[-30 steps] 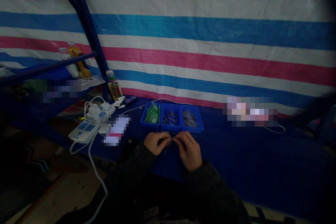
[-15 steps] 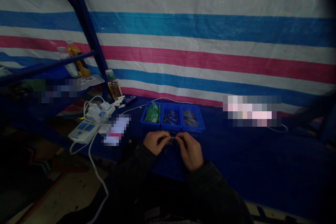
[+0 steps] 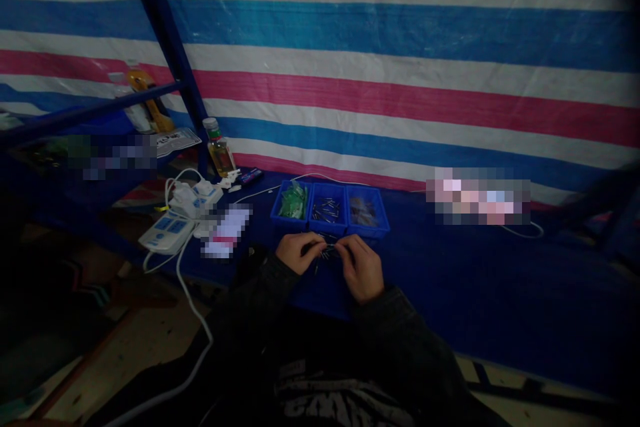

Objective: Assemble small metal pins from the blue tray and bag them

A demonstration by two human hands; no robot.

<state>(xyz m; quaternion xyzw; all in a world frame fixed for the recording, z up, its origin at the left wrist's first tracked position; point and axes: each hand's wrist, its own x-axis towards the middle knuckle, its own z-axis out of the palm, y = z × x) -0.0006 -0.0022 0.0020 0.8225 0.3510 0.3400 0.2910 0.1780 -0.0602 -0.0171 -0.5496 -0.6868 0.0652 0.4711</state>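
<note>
My left hand (image 3: 300,253) and my right hand (image 3: 361,268) face each other over the blue table, thumbs and forefingers pinched together. A thin, shiny rod-like piece (image 3: 331,244) spans the small gap between the fingertips, and both hands seem to grip it. Just beneath lie several slim dark metal rods (image 3: 325,255), partly hidden by the fingers. Directly beyond are three joined blue bins. The left bin (image 3: 288,221) contains green plastic-looking pieces (image 3: 294,200), the middle bin (image 3: 327,225) thin metal rods (image 3: 326,211), the right bin (image 3: 369,232) small brownish pieces (image 3: 364,212) too blurred to name.
Left of the bins are a blurred-out phone-like object (image 3: 227,232), white power strips (image 3: 164,233) with plugs and cables, and a bottle (image 3: 220,152). A blue metal post (image 3: 173,47) rises there. Striped sheeting (image 3: 350,93) hangs behind. Another blurred object (image 3: 475,197) lies at right.
The whole view has shifted, so the table and bins appear slightly higher. Both hands keep their pinch over the rods, and the fingertips have hardly moved relative to the bins.
</note>
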